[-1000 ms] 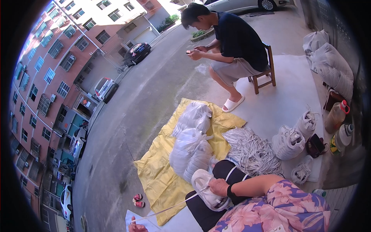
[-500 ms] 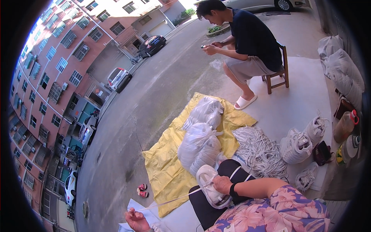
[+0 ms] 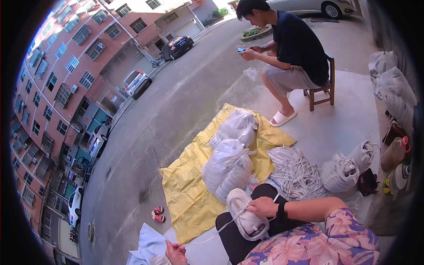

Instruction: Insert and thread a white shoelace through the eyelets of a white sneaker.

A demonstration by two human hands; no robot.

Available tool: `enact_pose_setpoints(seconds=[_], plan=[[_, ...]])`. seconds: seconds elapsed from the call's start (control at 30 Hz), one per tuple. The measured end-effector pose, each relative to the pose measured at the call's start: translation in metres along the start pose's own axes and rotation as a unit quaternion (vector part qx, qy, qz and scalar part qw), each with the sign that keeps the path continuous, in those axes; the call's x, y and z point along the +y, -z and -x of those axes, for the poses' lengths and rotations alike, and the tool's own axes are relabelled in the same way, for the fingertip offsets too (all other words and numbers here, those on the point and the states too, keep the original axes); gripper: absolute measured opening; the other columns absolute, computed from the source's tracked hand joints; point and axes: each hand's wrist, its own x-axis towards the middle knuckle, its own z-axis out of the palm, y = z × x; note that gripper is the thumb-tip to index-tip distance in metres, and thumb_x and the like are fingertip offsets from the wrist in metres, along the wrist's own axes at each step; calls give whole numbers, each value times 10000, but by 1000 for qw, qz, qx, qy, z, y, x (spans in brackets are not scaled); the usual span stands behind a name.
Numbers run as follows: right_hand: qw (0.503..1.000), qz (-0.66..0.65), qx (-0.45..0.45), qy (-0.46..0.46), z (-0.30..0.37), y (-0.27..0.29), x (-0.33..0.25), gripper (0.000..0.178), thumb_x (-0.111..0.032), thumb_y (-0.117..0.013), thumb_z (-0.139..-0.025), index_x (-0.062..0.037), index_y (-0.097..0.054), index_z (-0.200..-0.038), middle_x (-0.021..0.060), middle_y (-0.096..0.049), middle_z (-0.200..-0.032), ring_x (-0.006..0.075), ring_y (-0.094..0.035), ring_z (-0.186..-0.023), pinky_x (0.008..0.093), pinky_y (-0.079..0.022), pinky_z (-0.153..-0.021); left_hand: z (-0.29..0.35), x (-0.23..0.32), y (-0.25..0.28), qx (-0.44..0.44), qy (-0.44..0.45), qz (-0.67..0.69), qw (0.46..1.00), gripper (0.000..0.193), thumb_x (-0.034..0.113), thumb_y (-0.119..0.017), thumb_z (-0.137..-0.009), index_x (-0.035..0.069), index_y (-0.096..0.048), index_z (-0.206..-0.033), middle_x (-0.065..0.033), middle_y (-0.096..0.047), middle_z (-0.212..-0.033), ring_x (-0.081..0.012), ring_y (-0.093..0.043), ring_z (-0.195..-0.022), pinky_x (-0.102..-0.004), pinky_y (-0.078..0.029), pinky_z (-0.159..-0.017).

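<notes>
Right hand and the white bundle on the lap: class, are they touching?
Touching. The head view shows the right hand resting on top of the white bundle, its fingers curled against the cord.

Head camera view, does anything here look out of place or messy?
A small pair of red sandals lies alone on the bare pavement, left of the yellow sheet. The loose white cord pile sprawls off the sheet's right edge onto the concrete.

Concrete ground [image 3: 353,110]: bearing a yellow sheet [image 3: 185,194] with clear filled bags [image 3: 229,163], a loose white cord pile [image 3: 296,172], tied white sacks [image 3: 340,172], a wooden stool [image 3: 324,90], small red sandals [image 3: 157,214]
</notes>
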Motion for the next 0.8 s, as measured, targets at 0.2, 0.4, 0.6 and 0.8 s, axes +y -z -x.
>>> enact_pose_setpoints(seconds=[0.2, 0.4, 0.6, 0.8], plan=[[997, -68, -15, -19, -26, -18, 47, 326, -259, -423, -804, 7, -610, -778, 226, -614, -792, 391, -587, -734, 450, -449, -683, 17, -65, -101, -250, 103, -43, 962, 143, 69, -630, -806, 27, -519, -885, -127, -625, -711, -192, -629, -531, -285, -535, -462], [886, -461, -4, -48, -30, 29, -15, 97, -89, -519, -878, -28, -567, -938, 29, -586, -809, 102, -577, -727, 217, -462, -657, 31, -65, -182, -381, 84, -4, 921, 336, 28, -578, -834, 15, -442, -1141, -104, -631, -759, -160, -629, -600, -272, -538, -539], [840, -536, 68, 47, -35, 49, -50, 188, -108, -584, -875, 2, -617, -1024, 51, -624, -830, 85, -587, -715, 210, -484, -622, 49, -52, -239, -446, 77, 60, 890, 424, 67, -567, -857, 10, -395, -1240, -61, -619, -781, -133, -599, -648, -248, -501, -615], [809, -584, 67, -18, -28, 40, -54, 175, -76, -583, -866, 42, -606, -993, 53, -608, -776, 89, -574, -664, 216, -476, -569, 52, -70, -232, -441, 141, 99, 881, 493, 75, -583, -835, 3, -368, -1272, -53, -602, -765, -136, -584, -660, -258, -495, -624]])
